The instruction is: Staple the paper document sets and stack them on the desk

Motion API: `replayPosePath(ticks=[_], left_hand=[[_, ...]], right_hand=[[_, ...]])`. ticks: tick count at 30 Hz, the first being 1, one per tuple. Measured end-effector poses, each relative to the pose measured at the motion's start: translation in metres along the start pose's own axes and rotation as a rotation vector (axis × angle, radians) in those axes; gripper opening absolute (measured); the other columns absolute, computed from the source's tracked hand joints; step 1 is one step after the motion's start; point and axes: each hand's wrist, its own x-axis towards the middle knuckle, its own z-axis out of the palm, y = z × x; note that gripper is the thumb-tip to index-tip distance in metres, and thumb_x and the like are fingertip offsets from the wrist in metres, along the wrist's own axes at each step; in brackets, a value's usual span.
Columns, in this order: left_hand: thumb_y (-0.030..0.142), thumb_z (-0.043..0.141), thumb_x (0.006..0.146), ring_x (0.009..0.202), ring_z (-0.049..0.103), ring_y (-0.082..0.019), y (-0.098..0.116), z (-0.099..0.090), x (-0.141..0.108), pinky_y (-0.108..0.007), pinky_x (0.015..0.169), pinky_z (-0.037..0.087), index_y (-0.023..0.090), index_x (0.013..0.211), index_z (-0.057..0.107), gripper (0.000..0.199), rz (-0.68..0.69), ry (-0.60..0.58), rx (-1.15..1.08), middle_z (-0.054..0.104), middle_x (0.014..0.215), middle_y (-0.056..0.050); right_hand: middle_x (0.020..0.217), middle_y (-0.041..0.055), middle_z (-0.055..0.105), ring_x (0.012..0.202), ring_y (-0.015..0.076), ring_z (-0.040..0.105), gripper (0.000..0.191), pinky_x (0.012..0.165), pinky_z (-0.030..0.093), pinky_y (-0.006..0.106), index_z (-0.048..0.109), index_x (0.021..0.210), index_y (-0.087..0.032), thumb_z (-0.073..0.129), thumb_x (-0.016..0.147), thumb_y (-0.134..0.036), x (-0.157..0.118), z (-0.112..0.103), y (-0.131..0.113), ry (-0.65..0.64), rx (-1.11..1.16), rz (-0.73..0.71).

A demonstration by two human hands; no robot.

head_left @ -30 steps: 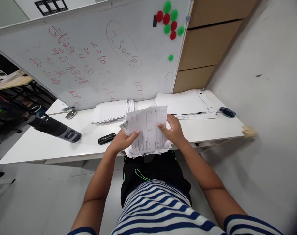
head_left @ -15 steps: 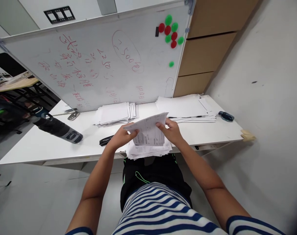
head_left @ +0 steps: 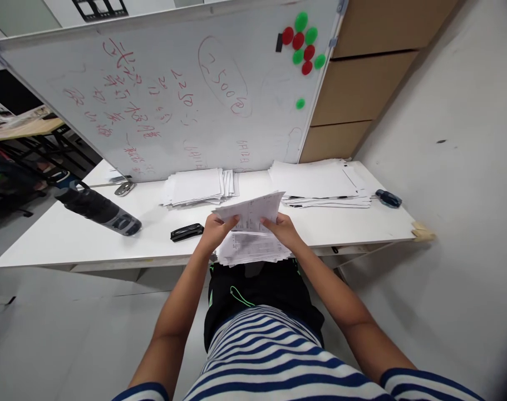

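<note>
Printed paper sheets (head_left: 253,211) are held up between my two hands, slightly curved and tilted. My left hand (head_left: 216,229) grips their left edge, thumb on the printed face. On the right edge my right hand (head_left: 284,228) closes in the same way, thumb in front. Whether it is one sheet or more I cannot tell. Below them, at the desk's front edge, lies a stack of printed papers (head_left: 253,250). A black stapler (head_left: 187,232) rests on the desk just left of my left hand.
A dark bottle (head_left: 101,211) stands at the left of the white desk (head_left: 90,248). Two paper piles, left (head_left: 197,188) and right (head_left: 320,181), lie before the whiteboard (head_left: 161,72). A dark blue object (head_left: 388,198) sits near the right wall. Cardboard boxes (head_left: 362,86) are stacked behind.
Both hands have come closer together, with the held paper still between them. More of the stack below and of the stapler now shows. The view has shifted slightly.
</note>
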Motion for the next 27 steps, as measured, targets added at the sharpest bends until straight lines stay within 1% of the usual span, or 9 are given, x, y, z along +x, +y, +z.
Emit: replayPosePath(ticks=[2, 5, 12, 15, 18, 19, 21, 24, 27], left_hand=[[0.042, 0.078, 0.073, 0.098, 0.068, -0.026, -0.001, 0.000, 0.003, -0.040, 0.085, 0.055, 0.017, 0.104, 0.070, 0.040, -0.022, -0.002, -0.066, 0.073, 0.107, -0.009], [0.040, 0.080, 0.071, 0.102, 0.068, -0.027, -0.003, 0.001, 0.004, -0.042, 0.088, 0.055, 0.018, 0.110, 0.067, 0.046, -0.006, 0.001, -0.117, 0.072, 0.112, -0.011], [0.041, 0.081, 0.069, 0.096, 0.069, -0.027, -0.010, 0.003, 0.004, -0.044, 0.088, 0.054, 0.016, 0.099, 0.071, 0.040, -0.040, 0.047, -0.120, 0.075, 0.103, -0.011], [0.038, 0.083, 0.067, 0.098, 0.069, -0.027, -0.006, 0.005, 0.004, -0.044, 0.091, 0.053, 0.015, 0.098, 0.071, 0.040, -0.029, 0.139, -0.181, 0.075, 0.102, -0.011], [0.035, 0.083, 0.067, 0.109, 0.066, -0.027, 0.003, 0.009, 0.002, -0.043, 0.098, 0.051, 0.016, 0.103, 0.069, 0.043, -0.031, 0.297, -0.370, 0.074, 0.108, -0.010], [0.035, 0.082, 0.069, 0.115, 0.064, -0.026, 0.006, 0.012, 0.001, -0.042, 0.101, 0.050, 0.017, 0.107, 0.068, 0.045, -0.036, 0.341, -0.448, 0.073, 0.113, -0.010], [0.033, 0.079, 0.072, 0.124, 0.059, -0.025, 0.009, 0.020, -0.003, -0.040, 0.105, 0.048, 0.021, 0.115, 0.064, 0.047, -0.057, 0.396, -0.587, 0.069, 0.122, -0.008], [0.029, 0.076, 0.076, 0.130, 0.054, -0.023, 0.004, 0.032, -0.009, -0.037, 0.108, 0.048, 0.022, 0.118, 0.062, 0.044, -0.157, 0.438, -0.714, 0.066, 0.128, -0.007], [0.025, 0.074, 0.078, 0.131, 0.052, -0.022, -0.010, 0.040, -0.014, -0.035, 0.108, 0.049, 0.021, 0.117, 0.061, 0.041, -0.255, 0.533, -0.787, 0.066, 0.129, -0.007]], right_hand=[[0.113, 0.0074, 0.074, 0.108, 0.0296, 0.067, 0.044, 0.094, 0.053, 0.046, 0.072, 0.109, -0.022, 0.075, 0.076, -0.049, 0.000, 0.002, 0.008, 0.015, -0.005, 0.012], [0.118, 0.0085, 0.072, 0.110, 0.0278, 0.066, 0.047, 0.095, 0.053, 0.045, 0.068, 0.115, -0.022, 0.075, 0.076, -0.046, -0.002, 0.004, 0.018, 0.056, -0.003, -0.020], [0.113, 0.0079, 0.071, 0.105, 0.0250, 0.066, 0.040, 0.092, 0.052, 0.043, 0.062, 0.114, -0.021, 0.068, 0.081, -0.043, -0.007, 0.008, 0.020, 0.112, -0.127, -0.066], [0.124, 0.0100, 0.066, 0.114, 0.0250, 0.061, 0.053, 0.100, 0.047, 0.044, 0.054, 0.127, -0.023, 0.069, 0.081, -0.042, -0.009, 0.009, 0.017, 0.159, -0.175, -0.142], [0.144, 0.0121, 0.050, 0.132, 0.0247, 0.048, 0.078, 0.110, 0.038, 0.045, 0.035, 0.145, -0.027, 0.072, 0.079, -0.043, -0.017, 0.012, 0.015, 0.268, -0.114, -0.203], [0.148, 0.0121, 0.046, 0.135, 0.0245, 0.045, 0.084, 0.111, 0.038, 0.045, 0.028, 0.149, -0.028, 0.072, 0.079, -0.045, -0.022, 0.014, 0.014, 0.292, -0.060, -0.190], [0.150, 0.0119, 0.044, 0.135, 0.0248, 0.045, 0.085, 0.108, 0.043, 0.045, 0.021, 0.152, -0.030, 0.067, 0.083, -0.050, -0.033, 0.021, 0.013, 0.251, 0.059, -0.107], [0.140, 0.0119, 0.055, 0.128, 0.0268, 0.053, 0.077, 0.099, 0.050, 0.043, 0.030, 0.151, -0.027, 0.058, 0.087, -0.059, -0.050, 0.033, 0.010, 0.121, 0.114, 0.011], [0.127, 0.0111, 0.065, 0.116, 0.0266, 0.062, 0.074, 0.095, 0.053, 0.040, 0.036, 0.149, -0.025, 0.057, 0.087, -0.061, -0.059, 0.044, 0.009, 0.126, 0.045, 0.034]])
